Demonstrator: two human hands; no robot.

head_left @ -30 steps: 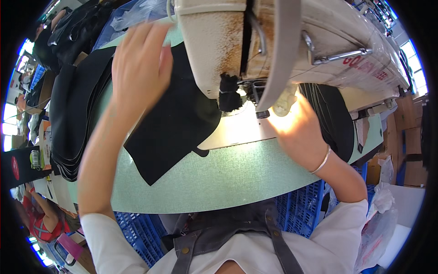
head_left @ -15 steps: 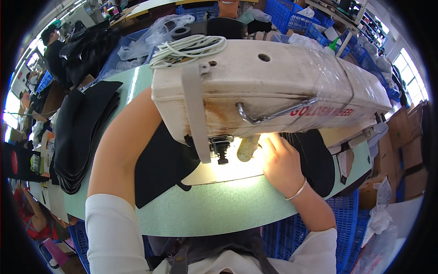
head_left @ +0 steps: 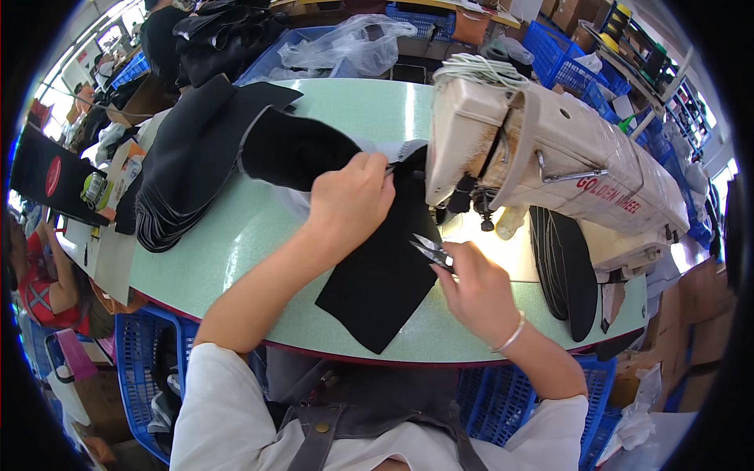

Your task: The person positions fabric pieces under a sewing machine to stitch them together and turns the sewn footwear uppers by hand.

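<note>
Since the earlier frame, our left hand (head_left: pixel 351 202) has come out from behind the sewing machine (head_left: pixel 565 149), and our right hand (head_left: pixel 479 297) has shifted from beside the lit needle area toward us, with scissors (head_left: pixel 431 253) now showing in it. The black cloth (head_left: pixel 382 275) now lies mostly clear of the machine, on the green surface (head_left: pixel 236 275) in front and to its left. Our left fingers pinch its upper part; our right fingers are wrapped around the scissors, whose blades stand slightly apart, points toward the cloth.

We would do well to keep the cloth taut with the left fingers, steady the right wrist, and keep the blade points clear of both the fingers and the cloth's body.

The cloth's lower corner reaches close to the surface's front edge, so we should watch for it slipping over. A stack of black pieces (head_left: pixel 188 157) limits us at the far left, and the machine crowds the right; bare surface between the stack and our left forearm gives the easiest room for moving.
</note>
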